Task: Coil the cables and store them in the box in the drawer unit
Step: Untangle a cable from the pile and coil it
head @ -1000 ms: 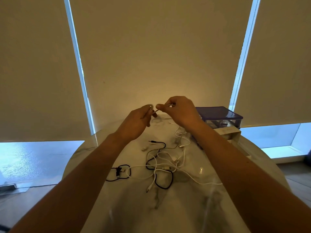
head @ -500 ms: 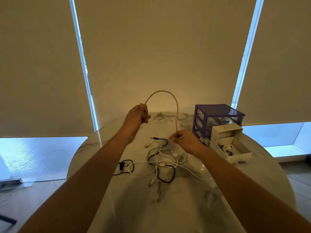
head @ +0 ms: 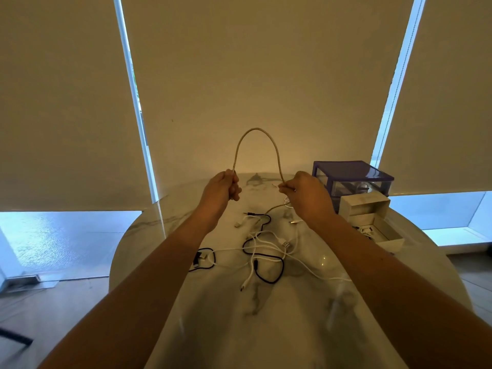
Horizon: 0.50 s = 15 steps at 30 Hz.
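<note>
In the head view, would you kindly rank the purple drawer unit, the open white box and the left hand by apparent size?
1. Purple drawer unit, largest.
2. Open white box, close behind; partly hidden by the right arm, so unsure.
3. Left hand, smallest.

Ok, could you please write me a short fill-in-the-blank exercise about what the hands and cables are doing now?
1. Both hands hold one beige cable, which bends upward in an ____.
2. The left hand and the right hand are raised ____ the table.
3. The purple drawer unit stands to the ____ of the right hand.

Missing words: arch; above; right
</note>
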### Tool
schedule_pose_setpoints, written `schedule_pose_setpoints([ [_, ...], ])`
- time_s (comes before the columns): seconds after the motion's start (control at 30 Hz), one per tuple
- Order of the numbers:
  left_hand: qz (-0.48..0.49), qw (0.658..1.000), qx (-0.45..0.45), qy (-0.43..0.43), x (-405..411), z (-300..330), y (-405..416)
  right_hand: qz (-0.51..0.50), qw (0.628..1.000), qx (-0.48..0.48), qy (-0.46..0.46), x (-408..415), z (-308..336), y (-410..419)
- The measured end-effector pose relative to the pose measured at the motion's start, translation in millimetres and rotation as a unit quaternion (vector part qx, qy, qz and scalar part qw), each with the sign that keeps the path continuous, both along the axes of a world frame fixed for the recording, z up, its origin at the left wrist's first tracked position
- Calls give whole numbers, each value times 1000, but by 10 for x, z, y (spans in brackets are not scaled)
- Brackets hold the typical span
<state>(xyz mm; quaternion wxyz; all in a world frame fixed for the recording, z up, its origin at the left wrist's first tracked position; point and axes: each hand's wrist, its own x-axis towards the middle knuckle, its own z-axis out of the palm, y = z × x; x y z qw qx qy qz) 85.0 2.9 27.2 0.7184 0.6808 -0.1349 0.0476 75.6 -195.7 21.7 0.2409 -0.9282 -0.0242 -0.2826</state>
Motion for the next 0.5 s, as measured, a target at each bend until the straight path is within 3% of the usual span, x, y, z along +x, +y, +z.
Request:
schedule_pose_setpoints([
  [0.2,10,999,-30,1,-45,26,17,-15,997,-69,-15,-83,-13,-31],
  [0.37,16,998,-57,-2,-74,40,16,-21,989,-72,-128,-213,4,-57],
  [0.5,8,999,-42,0,-87,28,9,7,979,-187,76,-236,-108,-62],
])
